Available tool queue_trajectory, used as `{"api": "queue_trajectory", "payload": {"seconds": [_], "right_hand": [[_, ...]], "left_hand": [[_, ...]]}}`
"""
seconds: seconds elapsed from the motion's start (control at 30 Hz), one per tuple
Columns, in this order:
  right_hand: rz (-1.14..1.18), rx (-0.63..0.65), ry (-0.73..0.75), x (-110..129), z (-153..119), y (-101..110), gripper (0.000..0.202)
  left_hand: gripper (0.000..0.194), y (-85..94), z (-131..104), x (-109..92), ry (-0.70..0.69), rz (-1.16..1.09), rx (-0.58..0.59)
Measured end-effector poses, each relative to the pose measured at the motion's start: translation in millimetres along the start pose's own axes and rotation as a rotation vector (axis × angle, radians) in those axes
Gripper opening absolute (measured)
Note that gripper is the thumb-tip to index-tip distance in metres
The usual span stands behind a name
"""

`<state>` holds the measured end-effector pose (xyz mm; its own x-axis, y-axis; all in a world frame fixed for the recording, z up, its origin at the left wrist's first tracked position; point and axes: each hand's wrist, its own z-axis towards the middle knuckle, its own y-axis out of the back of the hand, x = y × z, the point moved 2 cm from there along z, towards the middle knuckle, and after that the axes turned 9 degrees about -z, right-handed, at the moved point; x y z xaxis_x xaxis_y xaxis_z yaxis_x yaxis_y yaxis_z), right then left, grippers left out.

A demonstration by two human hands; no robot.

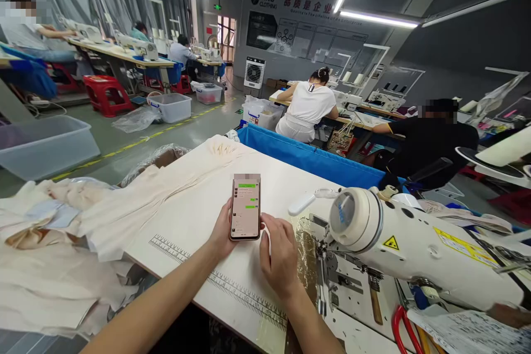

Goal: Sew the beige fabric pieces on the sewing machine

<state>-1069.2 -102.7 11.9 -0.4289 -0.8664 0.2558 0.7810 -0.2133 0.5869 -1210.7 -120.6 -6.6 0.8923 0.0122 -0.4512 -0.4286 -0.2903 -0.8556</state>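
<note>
My left hand (221, 234) is closed around the left side of a smartphone (245, 221), holding it upright above the white table (199, 221). A chat with green message bubbles shows on its lit screen. Close to the phone's right edge is my right hand (280, 257), fingers loosely bent, thumb apart, nothing in it. Whether a fingertip touches the phone I cannot tell. Just right of that hand stands a white industrial sewing machine (398, 238). Printed ruler marks (244, 293) run along the table's near edge.
Cream fabric (116, 210) lies heaped at the left, spilling over the table edge. Red-handled scissors (404, 329) and a wooden-handled tool (375, 301) lie by the machine. A blue cloth trough (298, 152) borders the far side. Several people sit at other sewing stations beyond.
</note>
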Motion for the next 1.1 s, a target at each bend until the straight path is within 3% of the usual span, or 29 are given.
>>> {"api": "queue_trajectory", "payload": {"seconds": [0.13,0.63,0.83,1.1], "right_hand": [[0.068,0.039,0.141,8.5,1.2,1.8,0.041],[-0.047,0.216,0.243,21.0,-1.4,-4.9,0.038],[-0.059,0.246,0.252,21.5,-0.1,-9.7,0.035],[-0.022,0.144,0.187,11.7,-0.6,-5.9,0.044]], "left_hand": [[0.056,-1.4,-1.0,-8.0,-0.023,0.023,0.042],[0.054,-9.0,-6.2,-7.0,-0.014,-0.042,0.013],[0.053,-1.9,-1.5,-4.7,-0.017,-0.041,0.039],[0.052,-0.2,-1.4,-4.6,-0.023,-0.012,0.032]]}}
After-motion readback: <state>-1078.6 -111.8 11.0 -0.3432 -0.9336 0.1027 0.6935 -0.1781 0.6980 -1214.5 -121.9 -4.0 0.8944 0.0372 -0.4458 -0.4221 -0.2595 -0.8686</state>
